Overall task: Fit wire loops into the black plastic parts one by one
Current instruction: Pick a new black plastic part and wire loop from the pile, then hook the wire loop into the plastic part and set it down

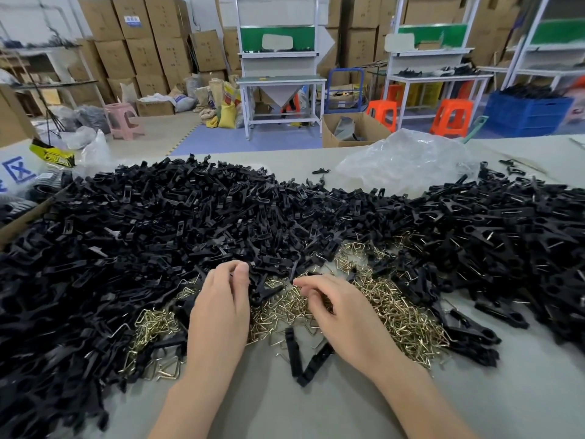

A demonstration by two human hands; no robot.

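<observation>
our left hand [221,305] pinches a black plastic part [266,291] over the wire loops [395,312] heaped on the table [316,413], while our right hand [335,308] curls among them, holding we cannot tell what, and we judge the tangled loops could lift as a clump.

The left hand [221,301] and right hand [335,308] follow bare forearms [205,372]
</observation>
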